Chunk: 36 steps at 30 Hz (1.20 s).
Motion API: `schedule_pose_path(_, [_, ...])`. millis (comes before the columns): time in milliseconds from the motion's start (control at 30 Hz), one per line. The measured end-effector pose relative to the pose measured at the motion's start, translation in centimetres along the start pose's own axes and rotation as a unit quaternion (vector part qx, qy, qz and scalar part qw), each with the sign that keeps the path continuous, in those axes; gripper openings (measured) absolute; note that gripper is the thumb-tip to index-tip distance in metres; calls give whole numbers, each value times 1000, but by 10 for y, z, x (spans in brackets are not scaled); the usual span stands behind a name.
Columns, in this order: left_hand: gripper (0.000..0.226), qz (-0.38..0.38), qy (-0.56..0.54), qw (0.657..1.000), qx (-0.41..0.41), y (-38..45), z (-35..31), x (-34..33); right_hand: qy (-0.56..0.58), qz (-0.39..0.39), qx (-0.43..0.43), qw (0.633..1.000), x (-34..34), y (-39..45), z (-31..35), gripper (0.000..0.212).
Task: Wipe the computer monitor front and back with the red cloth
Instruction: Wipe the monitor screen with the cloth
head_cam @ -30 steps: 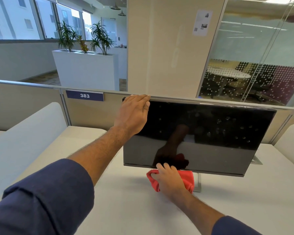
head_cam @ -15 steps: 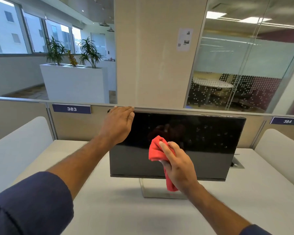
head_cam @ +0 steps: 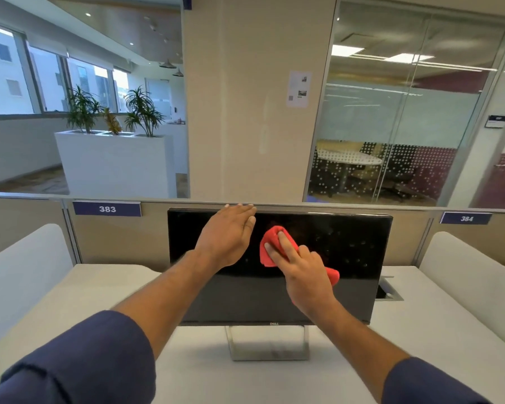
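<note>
From the head view, the computer monitor [head_cam: 318, 258] stands upright on its metal stand [head_cam: 268, 342] at the middle of the white worktop [head_cam: 420, 330], its dark screen facing the camera and its back toward the low partition [head_cam: 123, 237] on the far side.

The left hand [head_cam: 226, 236] reaches to the top edge of the monitor, left of the screen's centre. Its fingers are straight and held close together, lying flat against the upper part of the screen with the tips at or just over the top rim; whether they hook behind the rim cannot be told.

The right hand [head_cam: 299, 268] is just to the right of the left hand and a little nearer and lower. It presses the red cloth [head_cam: 271, 246] against the upper middle of the screen. Two fingers lie extended on top of the bunched cloth, while the others are bent beside it, and a fold of cloth shows past the right side of the hand. The cloth sits between this hand and the glass, close beside the left hand's thumb side but apart from it.

Both forearms are bare, with dark blue sleeves [head_cam: 79, 363] pushed up at the near edge.

On the partition, a label reading 383 [head_cam: 107, 209] sits to the left of the monitor and one reading 384 [head_cam: 466, 218] to the right. A cable hatch [head_cam: 388, 290] lies in the worktop just right of the monitor.
</note>
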<state>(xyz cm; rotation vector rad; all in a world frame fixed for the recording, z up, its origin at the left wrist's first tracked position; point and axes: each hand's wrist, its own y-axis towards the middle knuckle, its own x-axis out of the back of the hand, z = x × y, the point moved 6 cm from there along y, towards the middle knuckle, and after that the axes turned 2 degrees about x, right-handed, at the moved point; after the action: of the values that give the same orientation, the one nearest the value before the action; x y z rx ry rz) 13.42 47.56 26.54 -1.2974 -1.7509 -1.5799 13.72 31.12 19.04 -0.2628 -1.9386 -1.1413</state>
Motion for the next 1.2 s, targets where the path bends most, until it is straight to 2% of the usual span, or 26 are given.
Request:
schedule_pose_path(167, [46,10,-5,1000,3,-1,1,1,-29,-65,-93,993,22,0,-35,71])
schedule_pose_path(300, [46,8,-4,1000,9,-2,-1,1,3,-118,-143,983,43,15,-46,63])
schedule_pose_path(367, [46,5,2,1000,11,-1,-3,0,20,-102,-114,988,47,29,-37,62])
schedule_pose_path(467, [46,-9,2,1000,15,-1,-3,0,30,-35,-56,997,43,48,-16,64])
schedule_pose_path(600, [45,-16,2,1000,19,-4,-1,1,24,3,-85,996,41,49,-24,65])
schedule_pose_path(800, [45,-23,14,999,38,-9,6,2,16,20,-195,980,50,24,-76,56])
schedule_pose_path(900, [47,-37,48,997,58,-1,-1,2,48,50,-158,985,51,38,-65,56])
schedule_pose_path(967, [47,-18,46,999,8,28,-67,-18,69,49,-147,986,66,29,-91,58])
schedule_pose_path(1033, [46,6,37,999,-12,33,-86,-30,88,64,-134,985,65,36,-84,60])
schedule_pose_path(1200, [47,0,31,999,9,27,-69,-38,70,77,-167,980,57,20,-113,59])
